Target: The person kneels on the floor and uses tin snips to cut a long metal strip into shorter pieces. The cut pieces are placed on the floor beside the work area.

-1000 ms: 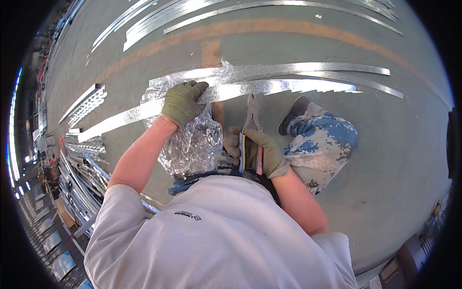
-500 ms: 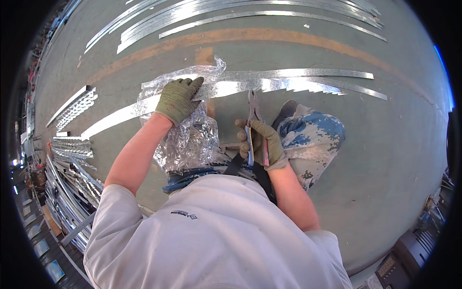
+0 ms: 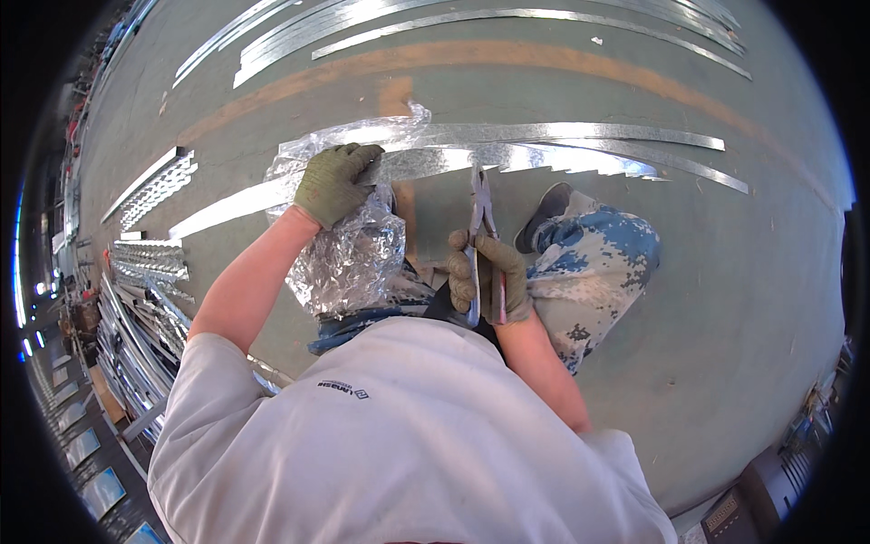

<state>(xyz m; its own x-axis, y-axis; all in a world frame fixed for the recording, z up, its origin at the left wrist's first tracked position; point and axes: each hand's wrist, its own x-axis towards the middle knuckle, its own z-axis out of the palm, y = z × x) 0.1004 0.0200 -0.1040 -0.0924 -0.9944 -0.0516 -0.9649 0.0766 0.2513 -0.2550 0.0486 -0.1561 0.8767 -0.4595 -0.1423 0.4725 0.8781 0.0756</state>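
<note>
My left hand point(image 3: 337, 184), in an olive-green work glove, is closed over a bundle of long flat metal strips point(image 3: 444, 161), fingers bent across it and thumb at the near edge. Crumpled clear plastic film point(image 3: 349, 263) lies around the strips there and drapes down toward my leg. My right hand point(image 3: 494, 276), gloved alike, is wrapped around the handles of a pair of pliers point(image 3: 481, 204), one handle blue and one red. The jaws point away from me, their tips at the near edge of the strips; whether they touch is hard to tell.
More long metal strips point(image 3: 544, 15) lie on the green floor at the far side, beyond an orange painted line point(image 3: 507, 56). Perforated metal pieces point(image 3: 159, 192) and a pile of metal profiles point(image 3: 136, 340) are at left. My bent leg point(image 3: 598, 263) is at right.
The view has shifted slightly, moving the floor items a little to the right. My left hand keeps its hold on the strips, and the pliers stay by their near edge.
</note>
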